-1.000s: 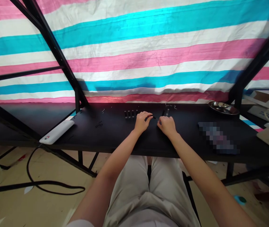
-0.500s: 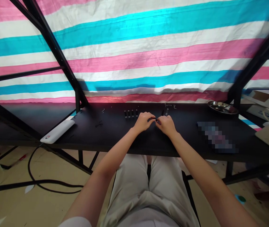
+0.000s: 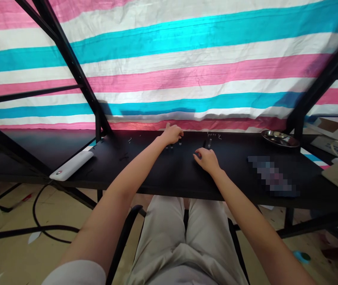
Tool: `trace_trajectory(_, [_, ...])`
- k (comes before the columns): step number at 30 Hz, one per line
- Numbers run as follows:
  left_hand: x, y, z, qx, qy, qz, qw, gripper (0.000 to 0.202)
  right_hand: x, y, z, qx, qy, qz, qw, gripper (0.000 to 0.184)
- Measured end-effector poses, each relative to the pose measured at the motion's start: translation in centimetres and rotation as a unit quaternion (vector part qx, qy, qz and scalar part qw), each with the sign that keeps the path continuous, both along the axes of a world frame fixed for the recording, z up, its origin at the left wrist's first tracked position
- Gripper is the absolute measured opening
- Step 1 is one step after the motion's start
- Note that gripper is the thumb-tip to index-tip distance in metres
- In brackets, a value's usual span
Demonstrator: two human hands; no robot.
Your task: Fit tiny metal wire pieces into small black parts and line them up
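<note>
My left hand (image 3: 173,133) reaches over the back of the black table, fingers pinched around the top of a small black tube with a clear end (image 3: 180,142). Beside it, other tubes of the same kind (image 3: 171,146) stick out from under the hand, which covers the rest of their row. My right hand (image 3: 207,159) rests low over the table with thumb and index finger curved and apart, nothing visible between them. Just beyond its knuckles lie a slim black piece (image 3: 204,143) and a clear-ended tube (image 3: 209,142).
Small pale hooked pieces (image 3: 213,135) lie at the back edge. A shiny metal dish (image 3: 280,138) sits at the right, with a blurred-out flat object (image 3: 272,176) in front. A white oblong device (image 3: 72,165) lies at the left, near thin black pieces (image 3: 124,157). Black frame posts (image 3: 74,67) slant upward.
My hands were together around a small dark piece. They have parted: the left has moved back and left to the row of tubes, while the right stays nearly in place, its fingers looser.
</note>
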State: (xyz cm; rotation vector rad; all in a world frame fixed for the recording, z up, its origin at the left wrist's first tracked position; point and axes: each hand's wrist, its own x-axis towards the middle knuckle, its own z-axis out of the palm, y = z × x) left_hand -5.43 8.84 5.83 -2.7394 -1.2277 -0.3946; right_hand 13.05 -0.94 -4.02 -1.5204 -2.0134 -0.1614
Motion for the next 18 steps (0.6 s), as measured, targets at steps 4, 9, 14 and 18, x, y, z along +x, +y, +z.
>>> trace_trajectory(4, [-0.3, 1.0, -1.2, -0.017, 0.021, 0.014, 1.0, 0.018, 0.1, 0.1, 0.0, -0.007, -0.001, 0.0, 1.0, 0.02])
trace_trajectory(9, [-0.8, 1.6, -2.2, -0.004, 0.027, 0.016, 0.999, 0.017, 0.2, 0.1, 0.1, -0.013, -0.004, -0.002, 1.0, 0.02])
trace_trajectory(14, [-1.1, 1.9, -2.7, -0.022, 0.021, 0.024, 0.999, 0.018, 0.1, 0.0, 0.3, -0.016, -0.005, -0.005, 1.0, 0.019])
trace_trajectory(18, [-1.1, 1.9, -2.9, -0.02, 0.018, 0.022, 0.999, 0.017, 0.1, -0.1, 0.4, -0.016, -0.004, -0.006, 1.0, 0.019])
